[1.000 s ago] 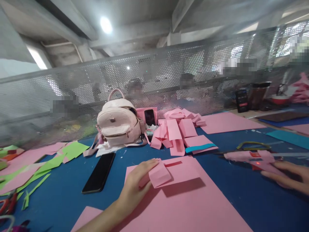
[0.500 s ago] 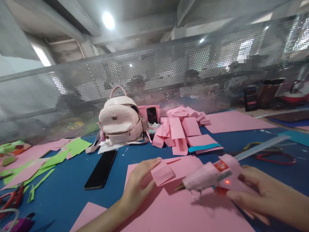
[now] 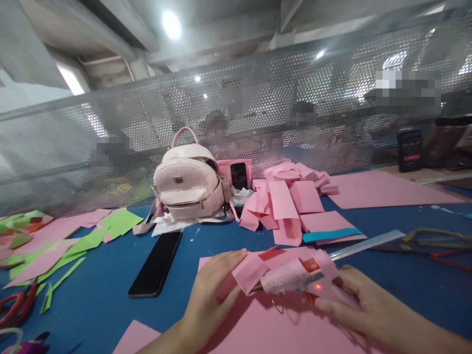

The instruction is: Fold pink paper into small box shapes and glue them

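Left hand [image 3: 212, 287], curled, pinches folded pink paper [image 3: 250, 271]; right hand [image 3: 363, 300] is wrapped round a glue gun [image 3: 289, 275], nozzle [image 3: 257, 287] at the paper's edge, in front and rightward of the backpack [image 3: 186, 184].

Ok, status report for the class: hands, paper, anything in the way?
Left hand holding folded pink paper. Right hand gripping glue gun, nozzle close to paper, contact unclear. Phone lying left, apart from both hands.

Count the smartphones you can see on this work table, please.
3: a black smartphone lying flat beyond the left hand; a second smartphone upright beside the backpack; a third, blurred smartphone upright at far right. Others may be hidden.
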`<state>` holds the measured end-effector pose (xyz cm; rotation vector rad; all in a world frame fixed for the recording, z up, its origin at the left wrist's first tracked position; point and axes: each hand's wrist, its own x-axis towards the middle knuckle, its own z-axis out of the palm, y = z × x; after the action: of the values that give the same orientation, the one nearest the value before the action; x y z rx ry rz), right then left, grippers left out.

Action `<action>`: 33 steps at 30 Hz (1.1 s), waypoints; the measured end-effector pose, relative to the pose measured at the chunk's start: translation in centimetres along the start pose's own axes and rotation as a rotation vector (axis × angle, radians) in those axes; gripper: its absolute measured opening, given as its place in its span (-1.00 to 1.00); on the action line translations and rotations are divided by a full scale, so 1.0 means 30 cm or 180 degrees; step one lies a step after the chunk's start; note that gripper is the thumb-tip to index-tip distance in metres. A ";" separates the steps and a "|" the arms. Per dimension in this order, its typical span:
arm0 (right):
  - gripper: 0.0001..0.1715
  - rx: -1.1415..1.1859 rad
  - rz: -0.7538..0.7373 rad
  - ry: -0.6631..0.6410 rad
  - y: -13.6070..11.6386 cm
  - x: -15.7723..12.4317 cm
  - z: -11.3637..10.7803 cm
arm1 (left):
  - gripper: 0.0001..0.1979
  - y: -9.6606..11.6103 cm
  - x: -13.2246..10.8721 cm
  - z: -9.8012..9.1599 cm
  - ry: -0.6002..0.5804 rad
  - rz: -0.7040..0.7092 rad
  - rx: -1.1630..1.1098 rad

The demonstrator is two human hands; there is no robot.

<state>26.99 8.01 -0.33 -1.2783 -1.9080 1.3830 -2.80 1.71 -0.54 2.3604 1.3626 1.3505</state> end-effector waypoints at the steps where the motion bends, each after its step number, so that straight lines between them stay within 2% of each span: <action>1: -0.34 0.0096 0.0157 -0.0087 0.015 -0.001 0.009 | -0.56 0.000 0.001 0.000 0.0007 0.0033 0.0059; 5: -0.20 0.0402 0.0338 -0.0404 0.019 -0.010 0.032 | -0.57 0.006 0.009 -0.004 0.0028 0.0125 0.0184; 10: -0.34 0.0761 0.0355 -0.0441 -0.031 -0.027 0.046 | -0.56 0.013 0.016 -0.009 0.0020 0.0141 0.0204; 14: -0.33 0.0918 0.0363 -0.0414 -0.050 -0.038 0.063 | -0.52 0.010 0.012 -0.008 -0.0016 0.0119 0.0162; 21: -0.30 0.0868 0.0497 -0.0295 -0.018 -0.037 0.073 | -0.53 0.011 0.010 -0.005 -0.0071 0.0111 0.0123; 28: -0.32 0.0724 0.0434 -0.0770 0.001 -0.024 0.068 | -0.58 0.009 0.011 -0.004 -0.0087 0.0089 0.0103; 33: -0.27 0.0739 0.0371 -0.0691 0.003 -0.032 0.069 | -0.53 -0.001 0.001 0.000 -0.0121 0.0073 0.0067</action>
<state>25.86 6.17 -1.09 -1.1823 -1.7646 1.8094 -2.83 1.75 -0.54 2.4094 1.3502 1.2963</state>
